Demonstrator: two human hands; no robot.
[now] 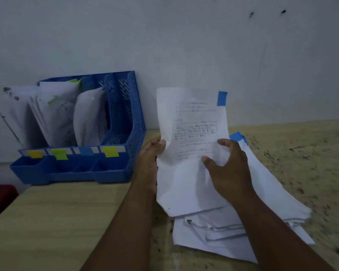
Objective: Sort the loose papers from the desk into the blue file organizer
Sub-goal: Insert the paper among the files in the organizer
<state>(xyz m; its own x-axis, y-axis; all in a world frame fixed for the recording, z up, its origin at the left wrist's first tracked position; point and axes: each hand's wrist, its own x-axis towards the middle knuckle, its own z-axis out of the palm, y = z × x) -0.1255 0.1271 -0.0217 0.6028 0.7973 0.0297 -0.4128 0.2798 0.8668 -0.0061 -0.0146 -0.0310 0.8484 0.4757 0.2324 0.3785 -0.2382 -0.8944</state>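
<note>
Left hand [152, 153] grips the left edge of one printed sheet [192, 145], thumb on its face. Right hand [226, 165] sits at the sheet's right side, fingers spread and loosely curled; whether it pinches the paper or only steadies it, cannot tell. Sheet held upright above the loose pile [243, 227], which lies toward the desk's right edge. Blue tab [222, 98] at the sheet's top right corner.

Blue file organizer [125, 114] stands at the desk's [57, 222] back left corner against the wall. Label strip along its front carries tape in yellow, green, blue [86, 151], yellow. Three left slots hold papers; the rightmost looks empty.

Judgement: match tab to the blue-labelled slot. Keep the sheet flat and taut, lower its bottom edge in first, beside the curled papers [90, 118] already there, which could catch it.

Nearby: dark red object [0, 198] off the desk's left edge. Nothing lies between hands and organizer.
</note>
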